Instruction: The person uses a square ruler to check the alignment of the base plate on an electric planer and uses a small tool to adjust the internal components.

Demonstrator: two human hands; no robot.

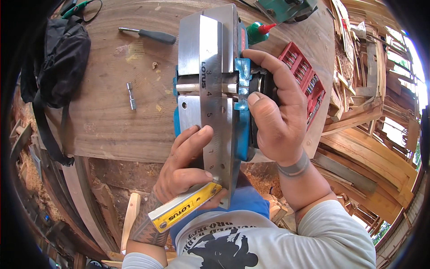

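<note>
An upturned blue electric planer (pixel 242 130) lies on the bench, its metal sole plates and cutter slot facing up. A steel try square's blade (pixel 210 58) lies lengthwise along the sole, across the slot; its yellow-faced handle (pixel 183 206) angles toward my body at the lower end. My left hand (pixel 188 166) grips the square near that corner, fingertips on or beside the blade and planer edge. My right hand (pixel 277 112) holds the planer's right side, index finger curled over its upper part and thumb beside the blue fitting.
A wooden bench (pixel 107 134) carries a black bag (pixel 53 62), screwdriver (pixel 156 36), small socket piece (pixel 131 96), green-and-red bottle (pixel 259 31), red bit case (pixel 293 62) and green tool (pixel 280 8). Timber piles (pixel 363 152) line the right; planks (pixel 89 201) and shavings lie below left.
</note>
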